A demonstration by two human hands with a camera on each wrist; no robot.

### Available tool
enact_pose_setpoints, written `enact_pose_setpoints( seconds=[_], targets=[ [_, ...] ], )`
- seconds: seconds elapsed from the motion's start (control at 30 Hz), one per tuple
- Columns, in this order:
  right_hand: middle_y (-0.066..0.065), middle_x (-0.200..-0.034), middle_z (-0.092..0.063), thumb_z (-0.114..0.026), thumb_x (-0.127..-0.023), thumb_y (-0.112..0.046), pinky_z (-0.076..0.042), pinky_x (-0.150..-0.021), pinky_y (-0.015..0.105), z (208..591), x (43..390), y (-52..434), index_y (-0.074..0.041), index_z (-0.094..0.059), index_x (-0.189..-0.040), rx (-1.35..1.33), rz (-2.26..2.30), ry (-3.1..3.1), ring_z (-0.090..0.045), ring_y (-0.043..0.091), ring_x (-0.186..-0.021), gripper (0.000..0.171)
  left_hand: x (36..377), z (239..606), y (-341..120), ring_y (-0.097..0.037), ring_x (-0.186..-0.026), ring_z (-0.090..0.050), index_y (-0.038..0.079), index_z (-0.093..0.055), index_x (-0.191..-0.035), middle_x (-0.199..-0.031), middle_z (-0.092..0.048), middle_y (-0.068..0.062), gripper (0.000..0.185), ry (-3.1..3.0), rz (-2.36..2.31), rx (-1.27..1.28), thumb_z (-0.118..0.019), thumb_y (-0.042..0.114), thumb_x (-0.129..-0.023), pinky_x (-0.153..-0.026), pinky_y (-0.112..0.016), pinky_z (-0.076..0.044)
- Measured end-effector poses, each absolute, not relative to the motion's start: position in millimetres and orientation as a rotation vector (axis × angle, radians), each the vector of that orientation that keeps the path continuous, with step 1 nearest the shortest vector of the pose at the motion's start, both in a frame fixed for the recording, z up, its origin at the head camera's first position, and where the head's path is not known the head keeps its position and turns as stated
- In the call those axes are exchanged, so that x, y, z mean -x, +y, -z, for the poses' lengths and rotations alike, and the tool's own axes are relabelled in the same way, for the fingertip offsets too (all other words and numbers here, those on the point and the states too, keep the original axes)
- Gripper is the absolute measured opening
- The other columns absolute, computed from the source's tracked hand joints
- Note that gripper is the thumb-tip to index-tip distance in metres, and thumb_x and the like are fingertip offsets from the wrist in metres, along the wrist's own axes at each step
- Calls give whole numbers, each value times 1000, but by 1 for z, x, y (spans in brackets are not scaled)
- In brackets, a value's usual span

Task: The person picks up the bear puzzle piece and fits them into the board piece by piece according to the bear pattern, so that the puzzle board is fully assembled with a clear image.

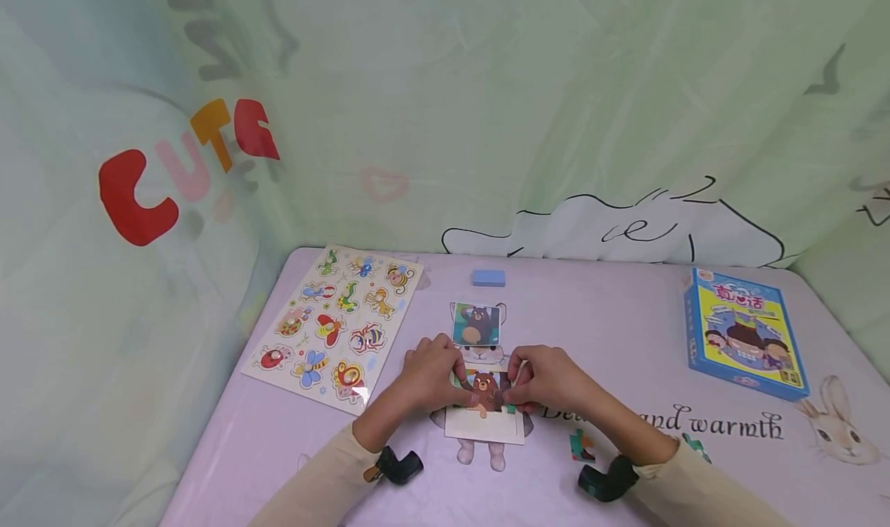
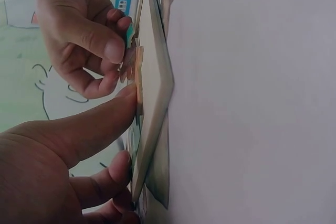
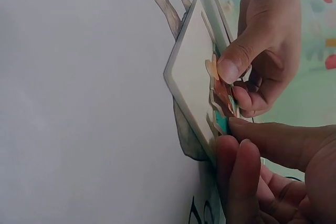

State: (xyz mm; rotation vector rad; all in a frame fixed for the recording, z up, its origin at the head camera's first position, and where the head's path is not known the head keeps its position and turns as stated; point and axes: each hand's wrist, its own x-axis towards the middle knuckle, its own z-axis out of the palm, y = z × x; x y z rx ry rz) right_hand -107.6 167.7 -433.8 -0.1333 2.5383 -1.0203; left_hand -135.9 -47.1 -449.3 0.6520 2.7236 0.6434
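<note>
both hands at puzzle tray (image 1: 484, 426) near table's (image 1: 626, 334) front edge; left hand (image 1: 431, 376) and right hand (image 1: 545, 379) pinch bear pieces (image 1: 485, 392), seating them flush

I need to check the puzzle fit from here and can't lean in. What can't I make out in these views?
- Head view: both hands, left hand and right hand, cover the sides of the bear puzzle board, hiding the piece seams.
- Wrist views: the board shows edge-on, so its picture is unreadable.
- Head view: the loose piece beside the right wrist is too small to identify.
- Game box text is too small.
</note>
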Motion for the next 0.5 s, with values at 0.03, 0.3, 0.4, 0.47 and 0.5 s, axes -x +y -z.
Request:
enact_pose_setpoints(
  seconds=[0.03, 0.3, 0.4, 0.47, 0.5],
  targets=[
    [2, -62, -60, -81, -71, -19, -45, -50, 28, 434, 108, 167, -11, -58, -87, 130, 1008, 2550, -60, 17, -53, 29, 136, 449, -47, -16, -88, -39, 24, -56, -68, -93, -44, 6, 35, 2724, -646, -648, -81, 49, -63, -74, -35, -31],
    [1, -63, -58, -76, -77, -28, -43, -52, 29, 435, 113, 172, -16, -59, -80, 170, 939, 2588, -56, 16, -55, 21, 132, 446, -44, -18, -90, -38, 21, -58, -70, -94, -42, 3, 33, 2723, -675, -602, -82, 44, -64, -75, -37, -31],
    [2, -64, -59, -70, -83, -30, -44, -53, 29, 436, 115, 176, -15, -60, -80, 188, 959, 2554, -56, 16, -56, 19, 132, 446, -43, -19, -92, -36, 23, -57, -69, -96, -41, 3, 31, 2721, -686, -578, -80, 43, -66, -75, -38, -30],
    [2, -66, -59, -69, -84, -29, -45, -55, 29, 436, 116, 178, -14, -60, -81, 187, 979, 2516, -57, 17, -57, 18, 131, 445, -41, -20, -93, -35, 23, -56, -68, -96, -40, 2, 31, 2727, -705, -556, -79, 44, -68, -74, -39, -29],
    [2, -66, -59, -69, -84, -29, -45, -55, 29, 437, 117, 179, -14, -60, -81, 192, 981, 2502, -58, 17, -57, 18, 131, 445, -39, -20, -93, -34, 24, -56, -67, -96, -40, 2, 31, 2733, -713, -546, -78, 45, -70, -74, -40, -29]
  ],
)
